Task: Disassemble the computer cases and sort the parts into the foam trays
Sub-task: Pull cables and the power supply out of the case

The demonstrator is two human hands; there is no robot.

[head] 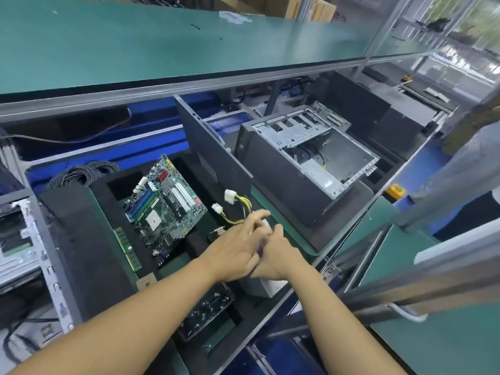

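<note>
Two bare arms reach in from below. The left hand (235,251) and right hand (277,255) are pressed together just right of the motherboard (165,204), over a gray power supply box (266,289). The left fingers seem to grip its power wires (238,209). The right hand is blurry, so I cannot tell its grip. The wires look soft and floppy. The box looks heavy and hard, so hold its sides. A tall side panel (213,158) stands close right of the motherboard, so room is tight. The foam tray (81,239) shows an open slot left of the motherboard.

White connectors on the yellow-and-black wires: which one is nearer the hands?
The smaller connector, lower and left of the bigger connector, closer to the left hand.
</note>
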